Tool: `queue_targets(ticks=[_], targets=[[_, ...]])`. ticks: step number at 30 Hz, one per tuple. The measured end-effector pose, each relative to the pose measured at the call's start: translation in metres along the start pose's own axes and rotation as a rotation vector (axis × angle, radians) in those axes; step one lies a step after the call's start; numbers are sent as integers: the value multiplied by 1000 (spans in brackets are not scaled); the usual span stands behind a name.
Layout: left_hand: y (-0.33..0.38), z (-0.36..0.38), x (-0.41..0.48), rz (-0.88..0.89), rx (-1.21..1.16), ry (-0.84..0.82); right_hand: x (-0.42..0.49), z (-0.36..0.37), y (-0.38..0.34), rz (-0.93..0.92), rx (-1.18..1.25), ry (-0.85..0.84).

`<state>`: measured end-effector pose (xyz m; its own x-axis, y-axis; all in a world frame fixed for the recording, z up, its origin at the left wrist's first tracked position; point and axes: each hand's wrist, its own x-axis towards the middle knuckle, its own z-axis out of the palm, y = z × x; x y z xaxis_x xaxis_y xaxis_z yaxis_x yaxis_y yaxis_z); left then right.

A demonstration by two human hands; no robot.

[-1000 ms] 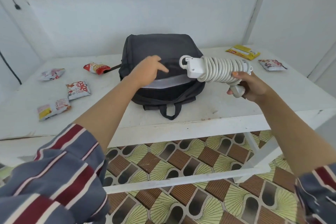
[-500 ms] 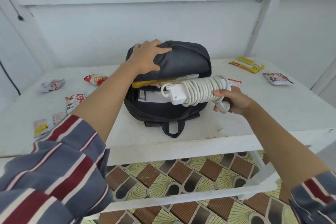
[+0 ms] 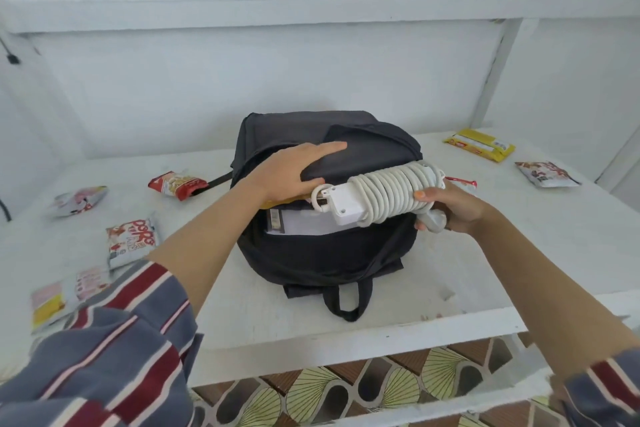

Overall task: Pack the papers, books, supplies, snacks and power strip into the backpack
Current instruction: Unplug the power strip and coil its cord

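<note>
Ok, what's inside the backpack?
White papers, a dark book edge and a yellow edge show in the backpack's mouth. The rest is covered by the flap the left hand holds and the power strip in the right hand.

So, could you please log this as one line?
left hand holds backpack open | right hand grips power strip | snacks on table
</note>
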<state>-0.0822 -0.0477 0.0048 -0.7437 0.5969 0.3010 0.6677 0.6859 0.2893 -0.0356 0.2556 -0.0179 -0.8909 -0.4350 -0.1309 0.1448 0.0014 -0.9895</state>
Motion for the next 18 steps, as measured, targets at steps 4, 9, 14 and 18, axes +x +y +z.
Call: queue_targets(ticks=[4, 9, 14, 18], targets=[[1, -9, 13, 49, 108, -35, 5, 1, 1, 32, -25, -24], [-2, -21, 37, 44, 226, -15, 8, 11, 0, 20, -127, -18], [-4, -28, 49, 7, 185, -55, 21, 26, 4, -3, -197, 23], [-1, -28, 49, -18, 151, -63, 34, 36, 9, 11, -239, 60]])
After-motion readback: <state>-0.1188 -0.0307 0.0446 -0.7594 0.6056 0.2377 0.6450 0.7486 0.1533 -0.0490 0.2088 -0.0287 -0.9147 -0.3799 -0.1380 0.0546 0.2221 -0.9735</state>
